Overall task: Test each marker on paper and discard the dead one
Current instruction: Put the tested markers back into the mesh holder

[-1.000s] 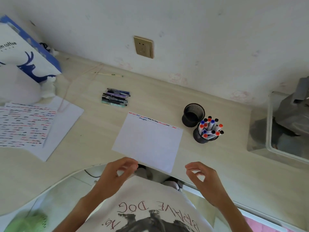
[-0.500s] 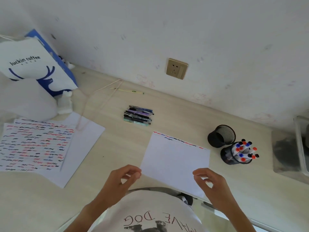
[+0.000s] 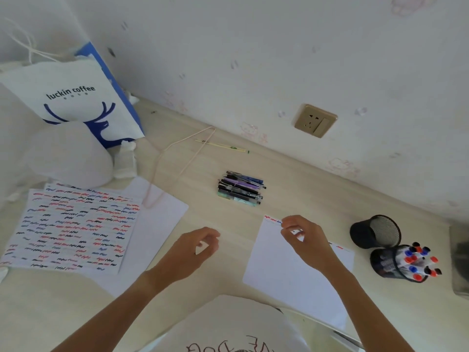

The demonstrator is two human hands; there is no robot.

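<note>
A white test sheet point(image 3: 286, 275) lies in front of me with a row of red, blue and black squiggles along its far edge. My right hand point(image 3: 304, 240) hovers over that far edge with loosely curled fingers and holds nothing. My left hand point(image 3: 193, 250) floats above the bare desk left of the sheet, fingers relaxed and curled, also holding nothing. A black mesh cup point(image 3: 403, 262) full of red, blue and black capped markers stands at the right. Beside it an empty black mesh cup point(image 3: 375, 232) lies tipped. A pile of dark pens point(image 3: 239, 188) sits farther back.
A sheet covered in squiggles point(image 3: 68, 229) lies on blank paper point(image 3: 157, 219) at the left. A white and blue coffee bag point(image 3: 76, 97) and a white plastic bag point(image 3: 66, 153) stand at the back left. A wall socket point(image 3: 314, 120) is behind the desk. A thin stick point(image 3: 223, 146) lies near the wall.
Both hands have moved forward from the sheet's near edge over the desk. The right one now hovers at the sheet's far edge. The camera view shifted left and closer.
</note>
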